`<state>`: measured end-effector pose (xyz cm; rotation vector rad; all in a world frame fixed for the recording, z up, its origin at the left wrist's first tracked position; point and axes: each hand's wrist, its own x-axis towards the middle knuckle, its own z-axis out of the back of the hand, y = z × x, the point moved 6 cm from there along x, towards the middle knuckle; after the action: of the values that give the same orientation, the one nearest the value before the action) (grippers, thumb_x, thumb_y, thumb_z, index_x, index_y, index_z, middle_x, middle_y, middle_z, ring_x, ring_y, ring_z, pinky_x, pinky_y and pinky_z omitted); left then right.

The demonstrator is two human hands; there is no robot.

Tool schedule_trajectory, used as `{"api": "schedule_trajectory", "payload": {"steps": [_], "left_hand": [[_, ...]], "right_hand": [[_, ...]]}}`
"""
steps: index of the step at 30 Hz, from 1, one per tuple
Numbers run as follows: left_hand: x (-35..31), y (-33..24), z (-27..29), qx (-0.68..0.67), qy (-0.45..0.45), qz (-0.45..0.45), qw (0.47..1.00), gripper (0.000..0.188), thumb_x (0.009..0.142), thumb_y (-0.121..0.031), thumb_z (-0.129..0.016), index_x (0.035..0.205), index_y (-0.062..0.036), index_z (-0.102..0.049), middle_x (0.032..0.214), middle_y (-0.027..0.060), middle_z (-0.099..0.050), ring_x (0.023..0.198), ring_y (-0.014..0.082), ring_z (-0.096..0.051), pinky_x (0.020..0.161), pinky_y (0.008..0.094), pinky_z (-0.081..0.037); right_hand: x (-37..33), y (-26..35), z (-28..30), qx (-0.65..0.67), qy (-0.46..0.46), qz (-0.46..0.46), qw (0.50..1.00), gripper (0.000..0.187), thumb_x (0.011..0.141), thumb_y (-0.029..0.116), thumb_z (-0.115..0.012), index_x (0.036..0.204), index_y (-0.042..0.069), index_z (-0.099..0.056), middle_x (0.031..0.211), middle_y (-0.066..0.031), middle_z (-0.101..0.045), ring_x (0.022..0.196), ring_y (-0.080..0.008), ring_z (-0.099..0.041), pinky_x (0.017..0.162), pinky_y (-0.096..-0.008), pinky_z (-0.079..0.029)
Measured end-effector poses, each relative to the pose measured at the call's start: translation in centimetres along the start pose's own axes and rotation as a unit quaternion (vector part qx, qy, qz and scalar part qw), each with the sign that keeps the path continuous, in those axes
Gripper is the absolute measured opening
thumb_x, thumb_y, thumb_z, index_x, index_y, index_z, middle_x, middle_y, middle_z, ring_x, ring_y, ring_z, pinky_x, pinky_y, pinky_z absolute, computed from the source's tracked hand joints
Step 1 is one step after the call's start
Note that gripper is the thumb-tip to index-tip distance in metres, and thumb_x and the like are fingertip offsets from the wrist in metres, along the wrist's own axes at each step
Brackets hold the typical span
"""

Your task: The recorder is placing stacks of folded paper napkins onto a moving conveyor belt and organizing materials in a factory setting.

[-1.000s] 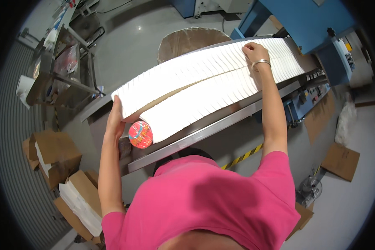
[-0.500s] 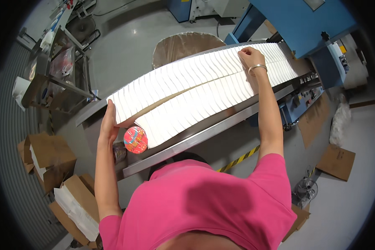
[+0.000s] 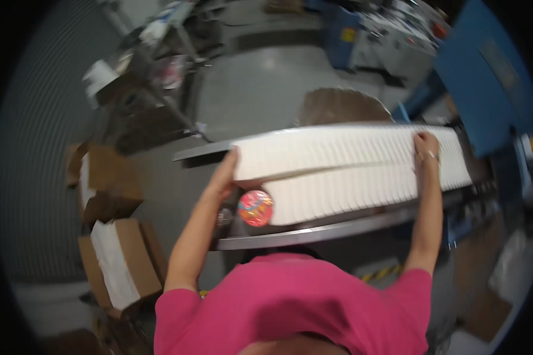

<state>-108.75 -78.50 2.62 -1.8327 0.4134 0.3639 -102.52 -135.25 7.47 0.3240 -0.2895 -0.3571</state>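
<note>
Two long rows of thin white pieces, closely packed on edge, lie side by side on a metal-edged conveyor: a far row (image 3: 320,151) and a near row (image 3: 343,192). Their exact kind is unclear. My left hand (image 3: 222,174) rests flat against the left end of the far row, fingers stretched. Toward the right end, my right hand (image 3: 426,146) is closed with curled fingers on top of the far row; what it may grip is hidden. A round pink-red piece with a colourful print (image 3: 256,208) stands at the near row's left end. Motion blurs the picture.
The conveyor's metal rail (image 3: 314,232) runs along my front. A blue machine (image 3: 485,77) stands at the right end, and a brown-lined bin (image 3: 343,106) behind. Open cardboard boxes (image 3: 145,254) are at my left. A cluttered metal rack (image 3: 154,100) stands at far left.
The view has swung, so the conveyor, rows and both hands appear farther right and lower. Both hands keep about the same places on the far row.
</note>
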Motion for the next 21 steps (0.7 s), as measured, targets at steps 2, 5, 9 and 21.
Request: {"api": "schedule_trajectory", "payload": {"steps": [2, 5, 9, 21], "left_hand": [[-0.6, -0.7, 0.7, 0.009, 0.006, -0.007, 1.0, 0.058, 0.091, -0.05, -0.036, 0.126, -0.0038, -0.042, 0.122, 0.0106, -0.051, 0.111, 0.0219, -0.051, 0.092, 0.0361, -0.042], [-0.3, -1.3, 0.9, -0.002, 0.012, 0.007, 1.0, 0.057, 0.092, -0.048, -0.034, 0.126, -0.0026, -0.042, 0.122, 0.0105, -0.051, 0.108, 0.022, -0.053, 0.088, 0.0355, -0.045], [0.8, -1.3, 0.4, -0.02, 0.04, 0.01, 0.999, 0.055, 0.093, -0.044, -0.034, 0.127, -0.0018, -0.04, 0.123, 0.0095, -0.05, 0.111, 0.021, -0.05, 0.092, 0.0337, -0.041], [-0.3, -0.9, -0.2, -0.002, 0.01, 0.031, 0.999, 0.055, 0.092, -0.045, -0.036, 0.127, -0.003, -0.041, 0.121, 0.0097, -0.052, 0.108, 0.0212, -0.053, 0.088, 0.0351, -0.044]], "right_hand": [[0.9, 1.4, -1.1, 0.007, 0.01, 0.001, 1.0, 0.031, 0.073, 0.03, -0.057, 0.089, 0.006, -0.067, 0.084, -0.0145, -0.065, 0.079, -0.028, -0.063, 0.073, -0.0354, -0.049], [0.9, 3.4, -0.7, 0.015, 0.007, 0.006, 1.0, 0.027, 0.072, 0.029, -0.059, 0.089, 0.009, -0.068, 0.086, -0.011, -0.066, 0.079, -0.0266, -0.064, 0.074, -0.034, -0.049], [-0.5, 3.9, 1.4, 0.027, 0.023, -0.068, 0.997, 0.022, 0.073, 0.027, -0.057, 0.087, 0.015, -0.069, 0.092, -0.0086, -0.066, 0.088, -0.0271, -0.061, 0.079, -0.0343, -0.048], [-1.1, 3.5, 1.7, 0.057, 0.038, 0.019, 0.997, 0.017, 0.074, 0.018, -0.064, 0.089, 0.01, -0.065, 0.081, -0.0085, -0.064, 0.076, -0.0229, -0.061, 0.072, -0.03, -0.047]]}}
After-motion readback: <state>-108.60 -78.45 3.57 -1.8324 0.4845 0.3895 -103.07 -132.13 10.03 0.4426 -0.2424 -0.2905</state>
